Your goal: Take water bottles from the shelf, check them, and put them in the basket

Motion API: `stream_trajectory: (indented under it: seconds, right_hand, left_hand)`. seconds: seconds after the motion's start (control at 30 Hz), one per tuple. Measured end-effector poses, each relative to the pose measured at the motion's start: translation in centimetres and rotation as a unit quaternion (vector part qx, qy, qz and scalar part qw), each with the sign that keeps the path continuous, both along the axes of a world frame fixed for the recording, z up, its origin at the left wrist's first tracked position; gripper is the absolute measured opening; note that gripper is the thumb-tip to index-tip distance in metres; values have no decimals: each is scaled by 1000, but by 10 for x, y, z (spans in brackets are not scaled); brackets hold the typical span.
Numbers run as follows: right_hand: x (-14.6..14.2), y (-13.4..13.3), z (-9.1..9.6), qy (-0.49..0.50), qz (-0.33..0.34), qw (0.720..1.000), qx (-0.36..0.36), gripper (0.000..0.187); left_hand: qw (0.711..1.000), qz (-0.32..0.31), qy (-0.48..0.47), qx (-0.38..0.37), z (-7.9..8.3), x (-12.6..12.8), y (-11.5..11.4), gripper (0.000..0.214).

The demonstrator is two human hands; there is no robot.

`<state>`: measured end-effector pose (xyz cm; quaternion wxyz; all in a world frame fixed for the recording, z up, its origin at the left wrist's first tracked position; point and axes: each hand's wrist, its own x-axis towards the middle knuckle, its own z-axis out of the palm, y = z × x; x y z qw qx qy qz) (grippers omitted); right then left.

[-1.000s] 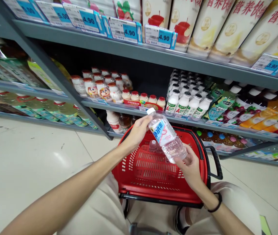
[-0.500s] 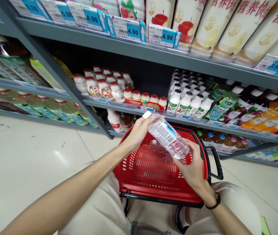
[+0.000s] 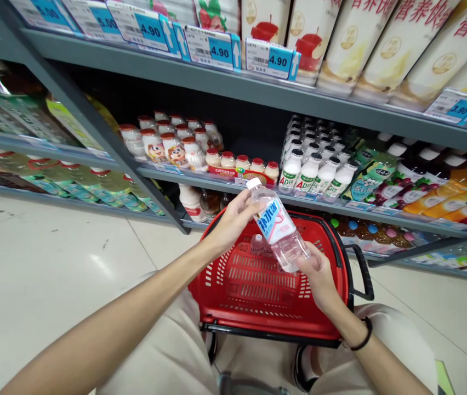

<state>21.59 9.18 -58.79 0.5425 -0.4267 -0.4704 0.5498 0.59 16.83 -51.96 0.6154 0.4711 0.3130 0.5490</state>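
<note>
A clear water bottle (image 3: 278, 227) with a white cap and a pink, white and blue label is held tilted above a red shopping basket (image 3: 336, 269). My left hand (image 3: 233, 219) grips its upper part, just below the cap. My right hand (image 3: 318, 271) supports the bottom end with curled fingers. Another clear bottle (image 3: 258, 244) lies inside the basket, under the one I hold. The basket rests on my lap, its black handle (image 3: 360, 274) folded to the right.
Grey store shelves (image 3: 233, 82) stand close ahead. They carry small red-capped drink bottles (image 3: 176, 148), white AD bottles (image 3: 311, 170), juice bottles (image 3: 443, 186) and cartons (image 3: 340, 38) above blue price tags. Pale tiled floor (image 3: 44, 258) lies at left.
The bottle has been turned in both hands: the barcode side faced me half a second ago, and the pink and blue front label faces me now. The basket stayed put.
</note>
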Motion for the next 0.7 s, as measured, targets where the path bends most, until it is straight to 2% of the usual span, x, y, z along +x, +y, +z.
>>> stream_trajectory:
  seconds: [0.07,0.17,0.23,0.33,0.4,0.47,0.53,0.6,0.67,0.7]
  right_hand:
    - [2,0,2,-4,3,1000,11,39]
    - [3,0,6,-15,21,1000,3,43]
    - [2,2,7,-33,44,998,-18,48]
    - [3,8,7,-69,72,993,-65,52]
    - [7,13,6,-101,104,984,-104,53]
    - [15,18,6,-178,159,964,-120,50]
    - [25,22,11,-328,203,918,-89,46]
    - [36,25,17,-515,224,826,-47,43]
    - [45,27,23,-642,232,729,-51,41]
    - [49,29,26,-674,236,696,-71,39]
  left_hand:
    - [1000,-4,11,-11,-3,1,0,51]
    - [997,-15,70,6,-8,-2,7,51]
    - [992,-34,123,18,-13,-8,16,57]
    - [980,-57,189,-9,-24,-20,33,69]
    - [973,-63,220,-27,-33,-27,43,71]
    - [967,-76,242,-30,-41,-31,50,73]
    - [956,-97,275,-18,-49,-29,51,77]
    - [931,-110,348,20,-57,-22,48,80]
    - [873,-119,463,98,-70,-10,45,78]
    - [829,-128,526,141,-78,-2,43,77]
